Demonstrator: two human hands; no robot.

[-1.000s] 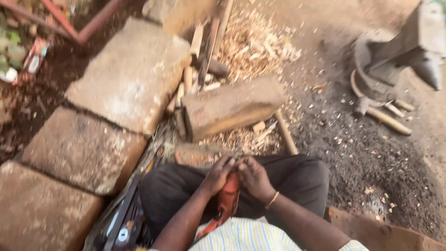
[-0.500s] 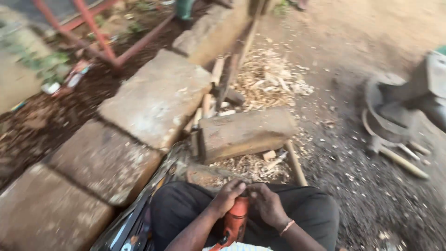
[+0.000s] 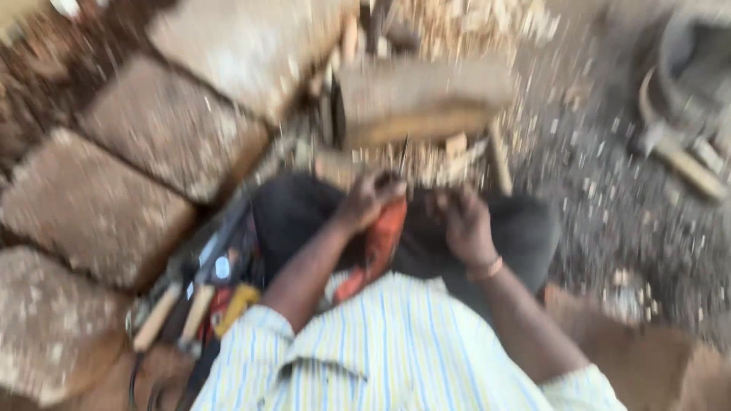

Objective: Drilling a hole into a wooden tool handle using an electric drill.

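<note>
The view is blurred by motion. My left hand (image 3: 367,199) grips the front end of an orange-red power drill (image 3: 378,243) that lies on my lap, its thin bit pointing up towards a wooden block (image 3: 419,99). My right hand (image 3: 466,225), with a bangle at the wrist, rests on my dark trousers just right of the drill; I cannot tell whether it touches the tool or holds anything. The block lies on the ground just beyond my knees, among wood chips.
Large flat stone blocks (image 3: 164,129) line the left side. Hand tools with wooden and yellow handles (image 3: 194,308) lie by my left hip. Wood chips and sticks (image 3: 457,30) cover the ground ahead. A hammer-like tool (image 3: 681,164) and a dark metal object (image 3: 693,53) sit at the right.
The camera has swung down and nearer, so my striped shirt now fills the bottom. My hands have moved apart: the left stays on the drill, the right has shifted right.
</note>
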